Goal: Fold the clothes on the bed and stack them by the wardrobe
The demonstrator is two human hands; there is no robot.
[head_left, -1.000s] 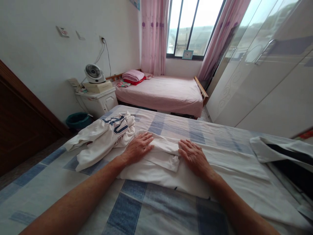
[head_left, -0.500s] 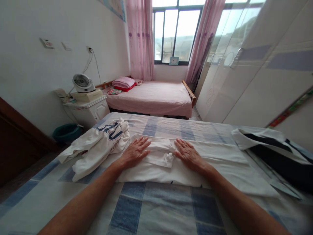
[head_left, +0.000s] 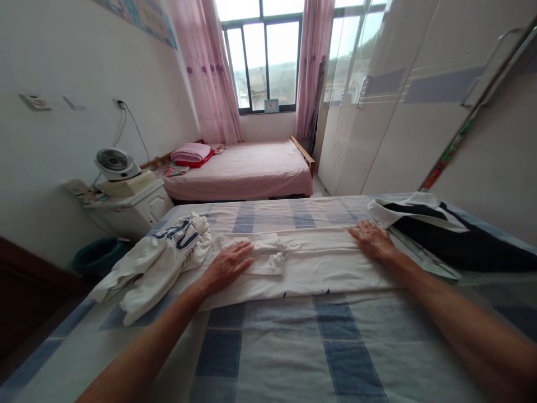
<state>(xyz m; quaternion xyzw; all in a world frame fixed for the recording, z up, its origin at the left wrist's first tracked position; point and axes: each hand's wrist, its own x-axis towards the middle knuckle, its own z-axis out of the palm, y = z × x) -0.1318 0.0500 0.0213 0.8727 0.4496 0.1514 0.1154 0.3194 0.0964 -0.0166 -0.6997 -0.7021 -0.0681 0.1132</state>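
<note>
A white shirt (head_left: 314, 268) lies folded into a long strip across the bed, with its sleeves tucked onto the left part. My left hand (head_left: 229, 266) rests flat on that left part, fingers stretched out beside the folded sleeve. Over at the strip's right part, my right hand (head_left: 371, 239) lies palm down on the cloth, its fingers slightly blurred but extended. To the left sits a crumpled white shirt (head_left: 176, 246) with dark blue lettering. A black and white garment (head_left: 444, 229) lies just beyond my right hand.
The blue-and-white checked bedspread (head_left: 285, 347) covers the bed under the clothes. Behind it stand a pink bed (head_left: 251, 168) and a white wardrobe (head_left: 377, 129). A small fan (head_left: 116, 162) tops the cabinet (head_left: 142, 210) at left, near a green bin (head_left: 98, 257).
My right hand has slid rightward along the folded shirt, away from the sleeve. My left hand stays on the left part. The view has turned a little to the right.
</note>
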